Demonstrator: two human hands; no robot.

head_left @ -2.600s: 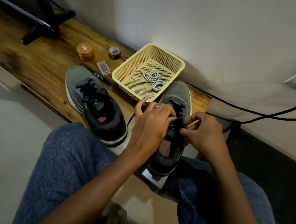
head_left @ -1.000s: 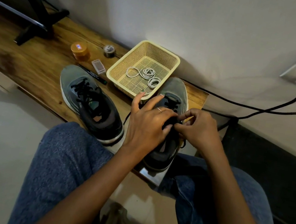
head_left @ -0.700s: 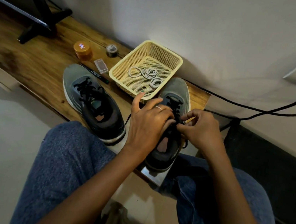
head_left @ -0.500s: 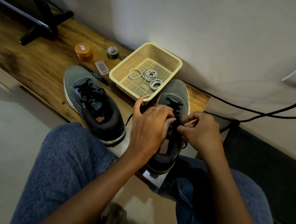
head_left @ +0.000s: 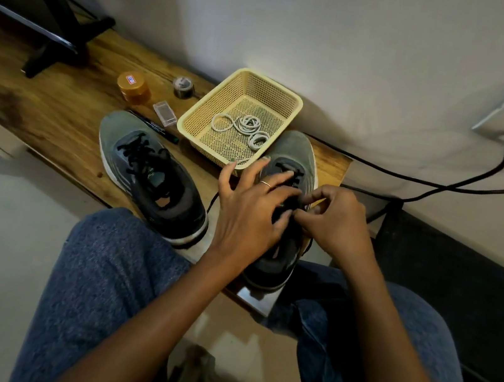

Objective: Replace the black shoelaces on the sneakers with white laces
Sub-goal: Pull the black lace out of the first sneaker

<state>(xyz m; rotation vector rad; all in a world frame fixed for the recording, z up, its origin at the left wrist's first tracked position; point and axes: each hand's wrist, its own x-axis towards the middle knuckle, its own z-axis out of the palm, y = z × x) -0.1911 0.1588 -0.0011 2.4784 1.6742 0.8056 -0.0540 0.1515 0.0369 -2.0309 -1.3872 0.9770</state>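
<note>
The wooden surface runs along the wall. On it stand two grey sneakers: the left sneaker and the right sneaker. Between their toes sits a yellow basket. Beside it lie a black pen, a clear small box, an orange jar and a tape roll. A black stand rests at the far left.
</note>
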